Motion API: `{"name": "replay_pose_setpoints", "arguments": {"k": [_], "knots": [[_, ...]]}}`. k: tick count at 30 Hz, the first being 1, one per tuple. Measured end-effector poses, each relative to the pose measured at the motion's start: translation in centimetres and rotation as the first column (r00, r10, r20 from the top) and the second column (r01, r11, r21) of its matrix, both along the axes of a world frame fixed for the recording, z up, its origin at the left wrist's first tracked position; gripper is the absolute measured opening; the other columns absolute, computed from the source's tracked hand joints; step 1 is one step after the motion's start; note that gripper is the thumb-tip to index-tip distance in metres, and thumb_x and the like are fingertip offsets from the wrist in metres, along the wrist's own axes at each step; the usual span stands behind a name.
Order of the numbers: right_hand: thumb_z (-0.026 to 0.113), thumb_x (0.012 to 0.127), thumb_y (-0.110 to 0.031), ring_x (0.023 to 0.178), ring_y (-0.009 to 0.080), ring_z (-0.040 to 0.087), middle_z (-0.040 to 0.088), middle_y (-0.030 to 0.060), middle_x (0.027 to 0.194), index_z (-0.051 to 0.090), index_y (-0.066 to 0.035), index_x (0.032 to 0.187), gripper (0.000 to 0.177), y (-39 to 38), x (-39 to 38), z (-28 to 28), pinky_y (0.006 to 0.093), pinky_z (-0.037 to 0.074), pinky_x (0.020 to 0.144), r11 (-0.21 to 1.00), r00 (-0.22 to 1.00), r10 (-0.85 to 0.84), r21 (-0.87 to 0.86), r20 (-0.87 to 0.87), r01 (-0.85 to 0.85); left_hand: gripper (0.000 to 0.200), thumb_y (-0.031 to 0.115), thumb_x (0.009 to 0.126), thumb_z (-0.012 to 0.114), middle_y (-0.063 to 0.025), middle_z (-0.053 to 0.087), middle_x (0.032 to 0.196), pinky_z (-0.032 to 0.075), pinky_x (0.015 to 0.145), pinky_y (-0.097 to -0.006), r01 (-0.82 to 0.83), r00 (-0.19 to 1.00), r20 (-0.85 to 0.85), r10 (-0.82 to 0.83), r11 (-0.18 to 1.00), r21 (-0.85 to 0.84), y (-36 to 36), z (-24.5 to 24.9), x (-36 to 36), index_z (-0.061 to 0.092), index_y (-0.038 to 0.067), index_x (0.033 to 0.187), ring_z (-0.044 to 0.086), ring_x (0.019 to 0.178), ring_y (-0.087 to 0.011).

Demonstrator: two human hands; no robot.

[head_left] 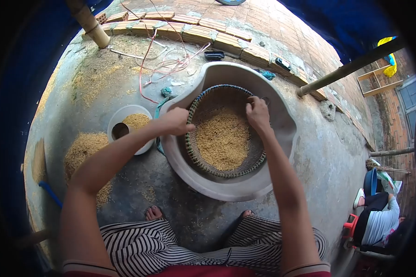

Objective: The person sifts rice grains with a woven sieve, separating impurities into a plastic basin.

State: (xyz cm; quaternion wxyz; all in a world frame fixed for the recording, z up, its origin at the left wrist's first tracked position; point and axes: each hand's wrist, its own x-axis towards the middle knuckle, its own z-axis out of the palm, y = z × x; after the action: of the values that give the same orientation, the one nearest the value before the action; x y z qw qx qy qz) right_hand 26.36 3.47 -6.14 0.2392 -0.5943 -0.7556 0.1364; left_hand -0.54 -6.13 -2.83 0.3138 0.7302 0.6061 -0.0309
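A round woven basket (208,99) with a green and blue bound rim sits inside a large grey metal basin (282,117). Husky golden grain (223,143) lies heaped in the basket. My left hand (174,121) is closed on the basket's left rim. On the opposite side, my right hand (258,112) has its fingers curled over the rim at the upper right. Part of the rim is hidden behind each hand.
Left of the basin stands a white bucket (149,112) with grain and a metal cup (120,131) in it. A grain pile (81,150) lies beside it. Tangled cords (171,62) lie behind, near a low brick border (208,34). Another person (379,221) sits far right.
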Motion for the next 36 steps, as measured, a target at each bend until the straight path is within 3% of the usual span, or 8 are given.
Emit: {"name": "replay_pose_setpoints", "arguments": {"k": [4,7,11,18,22,27,30,36], "knots": [[0.054,0.078,-0.02,0.106,0.0385,0.044,0.049,0.0234,0.107,0.046,-0.004,0.117,0.043,-3.3,3.3,-0.3,0.0408,0.036,0.093,0.95,0.956,-0.294,0.116,0.008,0.291,0.052,0.032,0.079,0.058,-0.0268,0.059,0.091,0.048,0.077,-0.0392,-0.029,0.997,-0.067,0.033,0.998,0.053,0.5,-3.6,1.3,0.048,-0.012,0.104,0.06,0.084,-0.0355],[0.056,0.077,-0.021,0.104,0.043,0.047,0.047,0.0299,0.112,0.028,0.0,0.129,0.062,-6.0,7.0,-2.3,0.0424,0.038,0.091,0.914,0.931,-0.365,-0.191,0.002,0.359,0.077,0.026,0.076,0.059,-0.0333,0.054,0.097,0.052,0.068,-0.0383,-0.248,0.962,0.059,0.267,0.941,-0.229,1.3,-4.1,1.8,0.015,-0.019,0.121,0.061,0.083,-0.0352],[0.057,0.076,-0.02,0.104,0.0451,0.049,0.044,0.0347,0.116,0.017,0.006,0.132,0.073,-10.2,7.7,-2.7,0.0418,0.039,0.091,0.662,0.886,-0.464,-0.654,0.026,0.366,0.073,0.019,0.074,0.058,-0.0333,0.053,0.098,0.052,0.07,-0.0375,-0.273,0.956,0.071,0.286,0.95,-0.152,1.5,-6.4,2.3,0.016,-0.018,0.12,0.06,0.086,-0.0388],[0.055,0.074,-0.015,0.095,0.0395,0.056,0.055,0.0307,0.101,0.021,-0.002,0.133,0.07,-10.6,9.7,2.7,0.0434,0.043,0.081,0.868,0.948,-0.305,-0.384,0.087,0.314,0.047,0.016,0.074,0.055,-0.023,0.057,0.093,0.047,0.075,-0.0344,-0.242,0.97,0.092,0.225,0.913,0.327,1.1,-1.0,1.1,0.038,-0.007,0.111,0.058,0.085,-0.0301],[0.049,0.076,-0.012,0.083,0.0406,0.059,0.057,0.0284,0.096,0.02,-0.004,0.133,0.064,-12.2,6.1,9.6,0.044,0.047,0.07,0.914,0.893,-0.405,-0.119,-0.194,0.388,0.033,0.004,0.073,0.047,0.0009,0.049,0.074,0.04,0.056,-0.0231,-0.623,0.457,0.881,0.125,0.752,0.216,1.8,5.8,1.1,0.05,0.0,0.106,0.045,0.064,-0.007],[0.047,0.078,-0.016,0.07,0.0391,0.06,0.062,0.0219,0.08,0.023,-0.007,0.134,0.062,-10.2,5.4,6.9,0.0458,0.046,0.064,0.863,0.893,-0.311,0.297,-0.324,0.408,0.033,-0.002,0.074,0.044,0.0031,0.049,0.076,0.038,0.056,-0.0195,-0.67,0.324,0.927,-0.187,0.647,0.365,3.2,5.8,1.0,0.049,-0.001,0.107,0.043,0.064,-0.0034],[0.048,0.076,-0.016,0.072,0.039,0.06,0.062,0.0218,0.078,0.033,-0.007,0.131,0.058,-9.4,5.3,6.3,0.0462,0.046,0.066,0.902,0.905,-0.402,0.109,-0.135,0.417,0.03,0.0,0.073,0.047,0.0018,0.05,0.074,0.04,0.055,-0.0227,-0.594,0.345,0.899,0.27,0.804,-0.013,5.0,2.0,-1.0,0.051,0.001,0.103,0.045,0.062,-0.0062],[0.048,0.076,-0.015,0.072,0.0396,0.06,0.061,0.0232,0.082,0.034,-0.007,0.131,0.057,-9.8,7.0,6.5,0.047,0.045,0.068,0.93,0.938,-0.309,0.157,-0.157,0.332,0.031,0.0,0.073,0.046,0.002,0.051,0.074,0.039,0.054,-0.0203,-0.576,0.262,0.918,0.299,0.811,-0.1,3.4,4.0,-0.6,0.05,0.0,0.104,0.045,0.06,-0.0045]]}}
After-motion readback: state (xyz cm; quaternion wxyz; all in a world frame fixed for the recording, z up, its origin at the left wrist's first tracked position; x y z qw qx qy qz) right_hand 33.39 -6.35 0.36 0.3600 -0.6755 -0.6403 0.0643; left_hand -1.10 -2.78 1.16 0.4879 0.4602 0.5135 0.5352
